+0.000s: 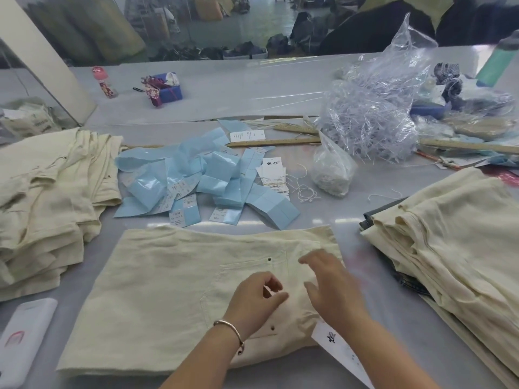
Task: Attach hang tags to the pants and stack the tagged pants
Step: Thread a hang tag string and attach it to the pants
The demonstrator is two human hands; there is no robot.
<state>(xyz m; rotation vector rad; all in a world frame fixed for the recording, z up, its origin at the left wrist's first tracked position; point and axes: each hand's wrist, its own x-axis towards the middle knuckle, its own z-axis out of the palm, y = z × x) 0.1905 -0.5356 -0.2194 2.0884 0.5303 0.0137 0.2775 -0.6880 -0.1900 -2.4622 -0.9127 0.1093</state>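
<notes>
A glossy grey worktable runs across a garment workshop. Folded cream pants of coarse woven cloth lie flat on it, seamed pockets and small dark rivets facing up. Over them the left hand hovers with fingers curled, thumb and forefinger close together; whether they pinch anything cannot be told. A metal bangle circles that wrist. The right hand, blurred, is spread loosely above the pocket area, gripping nothing. Under the right forearm a white card hang tag with black lettering lies at the pants' edge. Beyond the hands, pale blue paper strips sprawl beside white tags. Cream stacks rise right of the hands.
</notes>
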